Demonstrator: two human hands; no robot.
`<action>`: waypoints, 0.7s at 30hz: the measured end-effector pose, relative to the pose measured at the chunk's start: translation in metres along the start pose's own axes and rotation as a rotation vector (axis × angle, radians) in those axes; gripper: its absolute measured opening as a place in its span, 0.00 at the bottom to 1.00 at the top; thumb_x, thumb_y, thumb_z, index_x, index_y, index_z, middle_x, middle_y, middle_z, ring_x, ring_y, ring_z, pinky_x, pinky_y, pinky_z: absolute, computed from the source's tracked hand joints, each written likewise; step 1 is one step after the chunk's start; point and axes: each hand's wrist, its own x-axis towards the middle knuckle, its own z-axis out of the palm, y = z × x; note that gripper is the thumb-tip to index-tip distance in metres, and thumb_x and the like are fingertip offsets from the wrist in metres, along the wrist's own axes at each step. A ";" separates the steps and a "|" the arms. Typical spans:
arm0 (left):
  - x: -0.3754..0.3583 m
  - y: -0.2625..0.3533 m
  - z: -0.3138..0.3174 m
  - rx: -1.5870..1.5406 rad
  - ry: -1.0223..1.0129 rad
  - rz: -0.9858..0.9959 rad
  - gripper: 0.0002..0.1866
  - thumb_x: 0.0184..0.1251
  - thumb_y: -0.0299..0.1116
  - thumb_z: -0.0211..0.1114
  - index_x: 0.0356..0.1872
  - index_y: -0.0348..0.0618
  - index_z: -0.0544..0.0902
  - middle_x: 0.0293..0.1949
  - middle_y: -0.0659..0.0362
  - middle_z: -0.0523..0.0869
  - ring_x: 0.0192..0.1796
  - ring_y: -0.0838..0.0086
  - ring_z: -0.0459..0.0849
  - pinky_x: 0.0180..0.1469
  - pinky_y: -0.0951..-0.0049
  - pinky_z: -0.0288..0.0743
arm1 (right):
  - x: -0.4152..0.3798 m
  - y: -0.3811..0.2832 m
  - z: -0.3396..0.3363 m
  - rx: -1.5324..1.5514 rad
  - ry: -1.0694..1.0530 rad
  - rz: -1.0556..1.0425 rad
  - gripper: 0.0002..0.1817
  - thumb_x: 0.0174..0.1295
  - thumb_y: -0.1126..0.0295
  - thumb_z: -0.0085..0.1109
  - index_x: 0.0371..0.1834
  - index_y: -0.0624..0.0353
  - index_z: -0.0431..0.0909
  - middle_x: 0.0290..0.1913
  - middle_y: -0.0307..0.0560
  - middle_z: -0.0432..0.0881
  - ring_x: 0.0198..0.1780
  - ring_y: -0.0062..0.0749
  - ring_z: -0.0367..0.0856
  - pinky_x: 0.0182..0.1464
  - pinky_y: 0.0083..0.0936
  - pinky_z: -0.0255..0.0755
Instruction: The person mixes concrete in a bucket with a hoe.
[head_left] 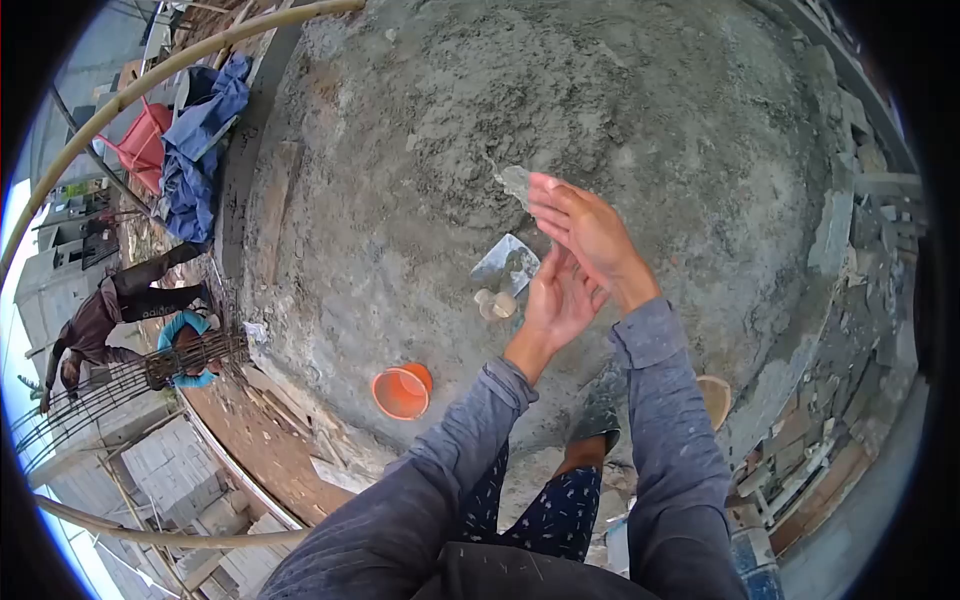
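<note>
My left hand is open, palm turned up, with its fingers apart. Close above it my right hand is stretched out flat, fingers extended. Neither hand shows anything gripped. Just beyond my right fingertips is a thin greyish translucent shape; I cannot make out what it is. A plastering trowel with a flat metal blade and pale handle lies on the wet mortar, left of my left hand. A heap of rough grey mortar spreads out in front of my hands.
An orange bucket stands at lower left; a pale round container is partly behind my right forearm. A bamboo pole curves across the left. Two people work beside a rebar cage. A red wheelbarrow and blue tarp sit upper left.
</note>
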 end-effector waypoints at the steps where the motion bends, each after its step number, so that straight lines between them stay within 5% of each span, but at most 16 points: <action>1: -0.005 -0.019 -0.017 0.051 0.119 -0.042 0.33 0.84 0.59 0.42 0.77 0.48 0.66 0.74 0.53 0.74 0.76 0.61 0.72 0.79 0.56 0.62 | -0.002 -0.021 0.004 -0.170 0.050 0.010 0.31 0.80 0.52 0.51 0.80 0.55 0.66 0.78 0.52 0.70 0.77 0.51 0.69 0.78 0.40 0.62; 2: -0.015 -0.041 -0.036 0.040 0.195 -0.041 0.33 0.84 0.60 0.41 0.75 0.48 0.68 0.74 0.54 0.74 0.76 0.61 0.72 0.78 0.56 0.63 | -0.002 -0.028 0.002 -0.339 0.099 0.018 0.31 0.80 0.53 0.52 0.79 0.56 0.67 0.77 0.52 0.72 0.76 0.49 0.71 0.77 0.38 0.63; 3: -0.066 0.010 -0.035 -0.048 0.258 -0.096 0.33 0.84 0.61 0.41 0.74 0.48 0.71 0.74 0.55 0.73 0.76 0.60 0.72 0.78 0.56 0.64 | 0.035 -0.039 0.079 -0.532 0.120 0.044 0.30 0.80 0.54 0.52 0.79 0.58 0.68 0.76 0.53 0.74 0.75 0.47 0.72 0.76 0.37 0.64; 6: -0.115 0.043 -0.086 -0.485 0.507 0.147 0.32 0.83 0.61 0.44 0.72 0.48 0.73 0.73 0.55 0.75 0.77 0.60 0.71 0.77 0.55 0.65 | 0.042 -0.026 0.127 -0.976 0.058 -0.045 0.27 0.78 0.56 0.54 0.74 0.61 0.73 0.70 0.58 0.79 0.71 0.47 0.77 0.73 0.34 0.67; 10: -0.105 0.091 -0.107 -0.461 0.417 0.223 0.28 0.82 0.57 0.53 0.63 0.43 0.78 0.54 0.52 0.85 0.59 0.63 0.84 0.68 0.60 0.75 | 0.022 0.041 0.184 -1.753 -0.236 -0.219 0.23 0.70 0.64 0.59 0.64 0.67 0.78 0.62 0.66 0.82 0.62 0.58 0.82 0.68 0.48 0.70; 12: -0.072 0.109 -0.151 -0.375 0.418 0.151 0.25 0.81 0.54 0.56 0.56 0.40 0.80 0.46 0.53 0.88 0.50 0.64 0.87 0.60 0.62 0.81 | 0.021 0.096 0.178 -2.051 -0.316 -0.089 0.19 0.68 0.67 0.57 0.58 0.67 0.80 0.55 0.63 0.85 0.57 0.50 0.85 0.61 0.50 0.71; 14: -0.034 0.110 -0.212 -0.649 0.584 0.208 0.19 0.79 0.49 0.61 0.46 0.42 0.80 0.39 0.56 0.87 0.41 0.67 0.86 0.50 0.65 0.84 | 0.031 0.104 0.183 -2.247 -0.351 0.163 0.17 0.68 0.68 0.55 0.55 0.65 0.80 0.51 0.59 0.86 0.51 0.46 0.86 0.55 0.45 0.74; 16: -0.011 0.122 -0.235 -0.815 0.749 0.221 0.12 0.75 0.40 0.67 0.34 0.46 0.77 0.29 0.60 0.82 0.29 0.70 0.81 0.35 0.67 0.82 | 0.038 0.107 0.171 -2.304 -0.399 0.285 0.14 0.67 0.69 0.56 0.51 0.65 0.81 0.45 0.57 0.87 0.46 0.46 0.88 0.48 0.44 0.77; 19: 0.008 0.128 -0.243 -0.592 1.007 0.166 0.12 0.73 0.37 0.67 0.30 0.49 0.75 0.26 0.63 0.77 0.27 0.72 0.77 0.31 0.70 0.78 | 0.031 0.094 0.140 -2.174 -0.420 0.306 0.11 0.63 0.70 0.59 0.45 0.64 0.80 0.35 0.56 0.89 0.38 0.49 0.91 0.38 0.45 0.80; 21: -0.005 0.129 -0.225 -0.494 0.981 0.164 0.12 0.73 0.36 0.68 0.30 0.50 0.74 0.24 0.64 0.75 0.25 0.73 0.76 0.29 0.69 0.77 | 0.013 0.080 0.143 -2.075 -0.312 0.383 0.11 0.62 0.70 0.62 0.44 0.62 0.78 0.32 0.54 0.88 0.33 0.52 0.90 0.33 0.45 0.80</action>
